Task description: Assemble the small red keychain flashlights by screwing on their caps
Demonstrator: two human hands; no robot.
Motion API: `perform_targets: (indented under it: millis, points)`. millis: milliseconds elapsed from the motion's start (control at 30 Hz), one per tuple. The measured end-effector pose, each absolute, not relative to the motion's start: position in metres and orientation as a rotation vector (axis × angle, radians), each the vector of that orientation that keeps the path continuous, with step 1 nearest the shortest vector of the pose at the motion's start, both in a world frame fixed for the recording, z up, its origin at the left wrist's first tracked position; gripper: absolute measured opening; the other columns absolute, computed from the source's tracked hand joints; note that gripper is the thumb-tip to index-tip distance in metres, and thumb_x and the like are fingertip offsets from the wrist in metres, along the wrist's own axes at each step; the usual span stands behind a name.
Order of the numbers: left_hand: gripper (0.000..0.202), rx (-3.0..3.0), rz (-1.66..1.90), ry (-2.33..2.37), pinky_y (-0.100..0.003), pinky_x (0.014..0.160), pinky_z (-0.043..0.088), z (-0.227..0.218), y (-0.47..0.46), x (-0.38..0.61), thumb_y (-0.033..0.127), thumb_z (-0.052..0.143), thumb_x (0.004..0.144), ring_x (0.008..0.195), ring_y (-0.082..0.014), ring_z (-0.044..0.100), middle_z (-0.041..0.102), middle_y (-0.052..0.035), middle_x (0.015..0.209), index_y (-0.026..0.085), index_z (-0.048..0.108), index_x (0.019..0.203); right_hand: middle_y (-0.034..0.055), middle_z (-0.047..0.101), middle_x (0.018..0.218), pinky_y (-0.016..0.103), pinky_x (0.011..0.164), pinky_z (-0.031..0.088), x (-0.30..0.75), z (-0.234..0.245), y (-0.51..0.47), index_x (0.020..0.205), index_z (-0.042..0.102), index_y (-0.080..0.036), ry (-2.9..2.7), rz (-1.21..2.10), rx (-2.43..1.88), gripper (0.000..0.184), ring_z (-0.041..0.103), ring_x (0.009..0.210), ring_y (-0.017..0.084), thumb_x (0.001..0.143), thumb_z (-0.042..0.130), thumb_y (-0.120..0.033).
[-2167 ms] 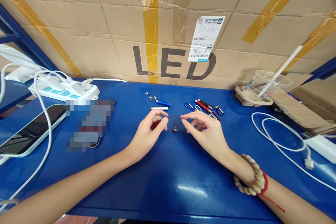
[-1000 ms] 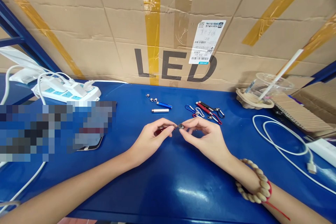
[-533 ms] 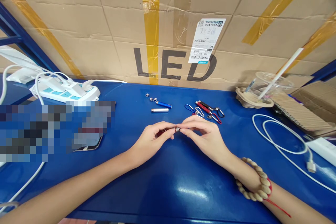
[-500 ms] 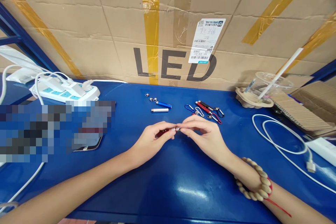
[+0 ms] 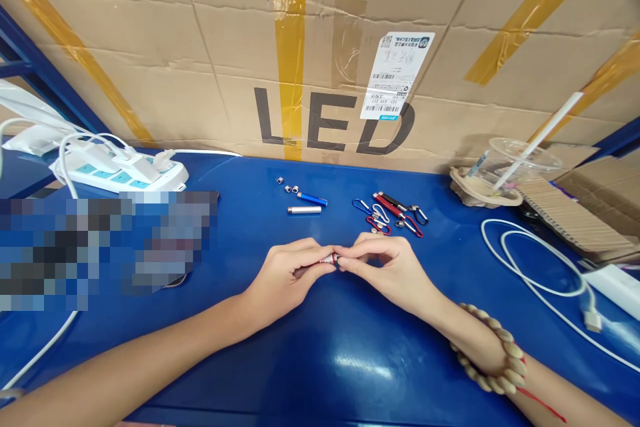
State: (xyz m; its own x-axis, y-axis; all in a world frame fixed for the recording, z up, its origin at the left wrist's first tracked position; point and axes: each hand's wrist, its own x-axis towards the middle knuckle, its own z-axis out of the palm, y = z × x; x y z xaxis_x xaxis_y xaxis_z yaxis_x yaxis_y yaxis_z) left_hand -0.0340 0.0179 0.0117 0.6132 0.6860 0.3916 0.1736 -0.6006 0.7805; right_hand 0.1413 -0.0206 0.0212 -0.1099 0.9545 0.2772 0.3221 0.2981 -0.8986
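Over the middle of the blue table, my left hand is closed around a small red flashlight with a white label, most of it hidden by the fingers. My right hand pinches the metal end of that flashlight between thumb and fingertips, the two hands nearly touching. Beyond them lie a blue tube, a silver tube and several small metal caps. Behind my right hand are red and black flashlights with small carabiner clips in blue, silver, red and black.
A big cardboard box stands along the back. On the left are a white power strip with plugs and a blurred-out area. At right lie a coiled white cable, a plastic cup with a straw in a carton holder, and cardboard pieces.
Both hands have come slightly lower and closer together with the flashlight between them. A red clip behind my right hand now shows more fully.
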Motion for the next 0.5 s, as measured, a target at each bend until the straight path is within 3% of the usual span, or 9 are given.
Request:
perform_targets:
  millis: [200,333,500]
  points:
    - [0.024,2.139,0.944,0.677,-0.023,0.061,0.044,0.0132,0.0192,-0.034,0.025,0.045,0.086,0.066,-0.0122,0.055,0.062,-0.0051,0.076,0.018,0.066,0.096,0.0012,0.067,0.061,0.021,0.043,0.049,0.1365,0.0189,-0.0235,0.08,0.069,-0.018,-1.345,1.077,-1.164,0.018,0.061,0.048,0.012,0.066,0.07,-0.029]
    - [0.024,2.155,0.868,0.728,-0.021,0.057,0.04,0.0149,0.0177,-0.033,0.024,0.043,0.087,0.061,-0.0102,0.05,0.058,-0.0031,0.072,0.019,0.064,0.096,0.0021,0.068,0.069,0.019,0.042,0.046,0.1395,0.0192,-0.0228,0.076,0.071,-0.02,-1.418,0.942,-1.141,0.012,0.061,0.054,0.012,0.064,0.072,-0.025]
    - [0.022,2.089,0.762,0.761,-0.02,0.056,0.039,0.0171,0.015,-0.0324,0.024,0.042,0.086,0.061,-0.01,0.05,0.058,-0.0023,0.073,0.018,0.062,0.092,0.0024,0.067,0.071,0.024,0.053,0.048,0.1446,0.0222,-0.0208,0.066,0.071,-0.023,-1.619,0.707,-1.155,0.004,0.061,0.064,0.014,0.065,0.072,-0.026]
